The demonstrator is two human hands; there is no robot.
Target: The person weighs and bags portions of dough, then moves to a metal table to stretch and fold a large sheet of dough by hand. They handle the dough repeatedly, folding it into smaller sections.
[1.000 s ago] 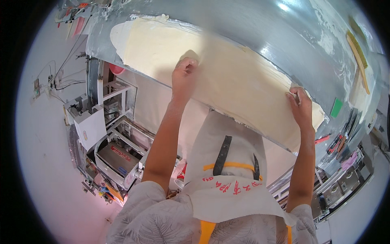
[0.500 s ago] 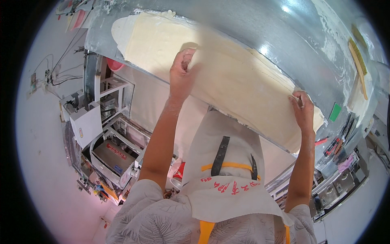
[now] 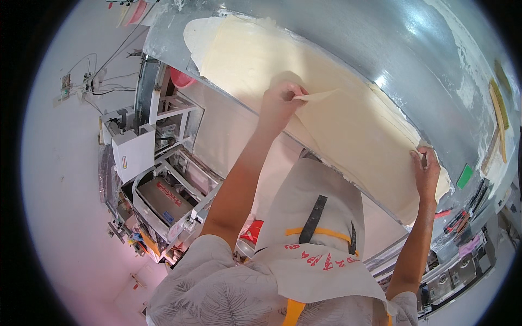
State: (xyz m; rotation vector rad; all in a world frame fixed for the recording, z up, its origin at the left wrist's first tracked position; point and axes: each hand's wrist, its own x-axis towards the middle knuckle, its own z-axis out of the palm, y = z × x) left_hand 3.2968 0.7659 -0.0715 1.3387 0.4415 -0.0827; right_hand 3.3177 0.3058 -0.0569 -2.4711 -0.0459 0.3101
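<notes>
A long, thin, pale dough sheet (image 3: 353, 136) lies across the metal worktop in front of me, with layered edges along its far right side. My left hand (image 3: 283, 100) is closed over the near edge at mid-length, thumb and fingers pinching a raised fold of the dough. From that pinch, a crease runs right across the surface. Toward the right end, my right hand (image 3: 427, 171) has its thumb and fingers curled together at the sheet's far edge, closed on the dough. At the left end, a paler rounded layer sticks out from under the sheet.
The floury metal worktop (image 3: 348, 32) stretches beyond the dough. To the right are a wooden-handled brush (image 3: 499, 117), a green scraper (image 3: 465, 176) and several red-and-black tools (image 3: 457, 221). Below left stand a white box (image 3: 133, 155) and a metal machine (image 3: 163, 201). A pink basin (image 3: 181, 77) sits under the worktop.
The left hand was blurred with motion and now shows a clear pinch on a dough fold. The right hand keeps its place on the edge. The whole view has shifted, moving the scene rightward.
</notes>
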